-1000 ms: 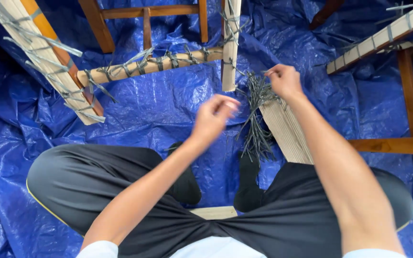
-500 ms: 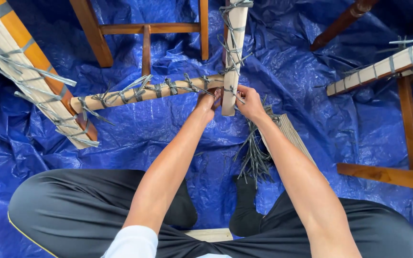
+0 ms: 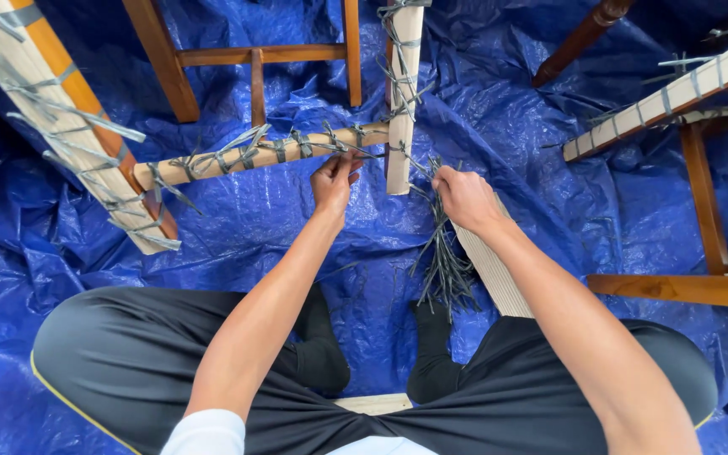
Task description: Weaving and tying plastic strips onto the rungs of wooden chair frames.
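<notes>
Ideally left hand [image 3: 333,179] pinches the strip taut at the wrapped rail [image 3: 271,153] while right hand [image 3: 463,198], closed on the strip bundle [image 3: 444,253], feeds slack.

A crinkled blue plastic tarpaulin [image 3: 238,227] covers the whole floor and serves as the landmark. At its upper middle stands a brown wooden chair frame [image 3: 254,59] with rungs. At its right edge sits another brown wooden frame [image 3: 701,211], topped by a pale slatted rail [image 3: 667,97] bound with grey strips. A dark turned wooden leg [image 3: 579,38] slants across its upper right corner.
</notes>
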